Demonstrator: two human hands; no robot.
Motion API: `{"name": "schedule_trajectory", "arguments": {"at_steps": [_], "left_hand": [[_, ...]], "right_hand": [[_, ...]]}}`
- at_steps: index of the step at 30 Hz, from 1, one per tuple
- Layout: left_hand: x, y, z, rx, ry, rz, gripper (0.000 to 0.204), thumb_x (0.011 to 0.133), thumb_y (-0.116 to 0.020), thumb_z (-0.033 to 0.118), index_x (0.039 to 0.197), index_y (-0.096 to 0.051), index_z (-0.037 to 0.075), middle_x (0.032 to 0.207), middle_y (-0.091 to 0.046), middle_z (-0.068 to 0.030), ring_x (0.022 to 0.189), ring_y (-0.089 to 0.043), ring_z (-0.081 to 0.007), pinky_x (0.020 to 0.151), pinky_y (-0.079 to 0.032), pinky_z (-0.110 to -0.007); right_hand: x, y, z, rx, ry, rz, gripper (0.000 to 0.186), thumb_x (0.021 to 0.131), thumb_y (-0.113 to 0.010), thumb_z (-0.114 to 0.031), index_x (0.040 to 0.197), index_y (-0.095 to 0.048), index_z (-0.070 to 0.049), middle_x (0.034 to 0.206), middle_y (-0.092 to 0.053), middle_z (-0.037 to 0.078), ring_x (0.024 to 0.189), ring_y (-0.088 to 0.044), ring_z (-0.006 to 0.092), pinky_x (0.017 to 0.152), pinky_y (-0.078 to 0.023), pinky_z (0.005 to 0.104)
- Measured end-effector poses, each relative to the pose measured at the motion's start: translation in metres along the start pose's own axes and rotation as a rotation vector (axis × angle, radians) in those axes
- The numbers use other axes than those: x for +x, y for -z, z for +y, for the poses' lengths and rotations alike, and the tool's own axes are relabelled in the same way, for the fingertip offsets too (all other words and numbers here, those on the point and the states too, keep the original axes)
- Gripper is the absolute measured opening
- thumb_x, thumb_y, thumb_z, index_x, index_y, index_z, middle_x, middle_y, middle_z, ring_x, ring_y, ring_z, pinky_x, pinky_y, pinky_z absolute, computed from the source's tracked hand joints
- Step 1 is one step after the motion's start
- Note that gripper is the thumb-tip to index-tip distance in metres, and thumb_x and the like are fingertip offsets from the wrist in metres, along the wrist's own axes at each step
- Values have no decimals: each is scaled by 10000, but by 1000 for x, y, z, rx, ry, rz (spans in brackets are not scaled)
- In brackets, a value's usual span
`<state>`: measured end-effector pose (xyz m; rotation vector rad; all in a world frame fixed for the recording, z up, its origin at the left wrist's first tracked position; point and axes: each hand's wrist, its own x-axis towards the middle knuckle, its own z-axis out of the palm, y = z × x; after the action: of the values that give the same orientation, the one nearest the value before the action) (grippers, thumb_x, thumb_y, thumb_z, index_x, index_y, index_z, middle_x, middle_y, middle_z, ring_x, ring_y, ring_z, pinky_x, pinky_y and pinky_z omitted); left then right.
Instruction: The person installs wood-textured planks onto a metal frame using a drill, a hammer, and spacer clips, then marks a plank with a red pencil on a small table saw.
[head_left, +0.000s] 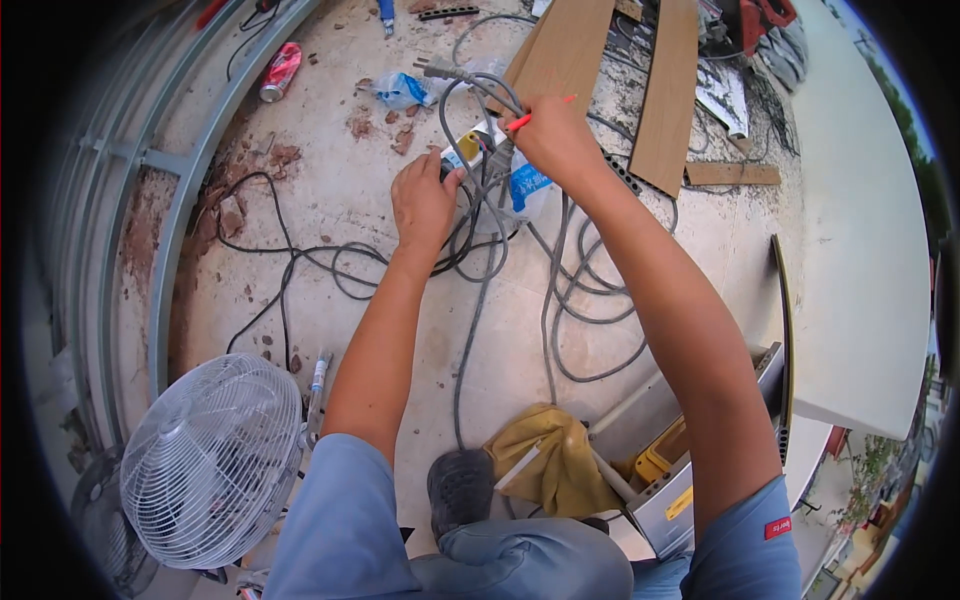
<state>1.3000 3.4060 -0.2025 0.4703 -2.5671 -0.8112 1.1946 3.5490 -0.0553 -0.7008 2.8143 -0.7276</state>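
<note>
Power strip [466, 147] at twelve o'clock, my left hand [424, 198] against it, grip unclear; my right hand [550, 140] clasps a red stick [519, 123]. I'm apparently sorting grey cables [485, 188]; next calls for steadying the strip.

Cables [481, 190] are lying on the floor [430, 390] at centre. A fan [212, 460] is standing lower left; planks [665, 95] are lying upper right.
</note>
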Motion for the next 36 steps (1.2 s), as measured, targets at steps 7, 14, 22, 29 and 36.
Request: {"name": "schedule_trajectory", "arguments": {"at_steps": [7, 14, 22, 29, 36], "left_hand": [[2, -6, -8, 41, 9, -22, 473, 937, -685, 335, 1310, -643, 47, 1223, -667, -147, 1162, -596, -333, 1019, -450, -445], [18, 29, -5, -142, -161, 75, 390, 881, -728, 171, 1241, -673, 32, 1281, -634, -182, 1196, -583, -355, 994, -475, -423], [52, 70, 6, -52, -150, 23, 584, 753, -876, 227, 1256, -646, 42, 1097, -649, -128, 945, -624, -273, 845, -516, -375], [72, 48, 10, -190, -230, -361, 254, 878, -763, 187, 1093, -743, 54, 923, -696, -95, 754, -629, -200, 727, -504, -343], [78, 24, 7, -137, -52, -442, 200, 869, -750, 202, 929, -742, 11, 763, -722, -129, 641, -660, -193, 630, -488, -357]], "right_hand": [[-45, 34, 65, -14, 138, -109, 216, 868, -685, -132, 1066, -756, -86, 906, -739, 181, 884, -714, 357, 811, -549, 426], [-30, 24, 27, 398, 23, -195, 200, 922, -706, -182, 1077, -750, -64, 773, -729, 106, 680, -676, 242, 681, -533, 355], [1, -24, 16, 352, 182, -102, 293, 957, -698, -303, 1060, -749, -34, 705, -681, 53, 661, -633, 123, 637, -494, 314], [8, -36, 13, 157, 152, -111, 333, 958, -688, -365, 983, -749, -39, 715, -695, 109, 678, -674, 258, 669, -518, 392], [18, -45, 14, 100, 65, -46, 262, 771, -780, -211, 954, -748, -26, 942, -733, 222, 939, -709, 412, 822, -561, 474]]}}
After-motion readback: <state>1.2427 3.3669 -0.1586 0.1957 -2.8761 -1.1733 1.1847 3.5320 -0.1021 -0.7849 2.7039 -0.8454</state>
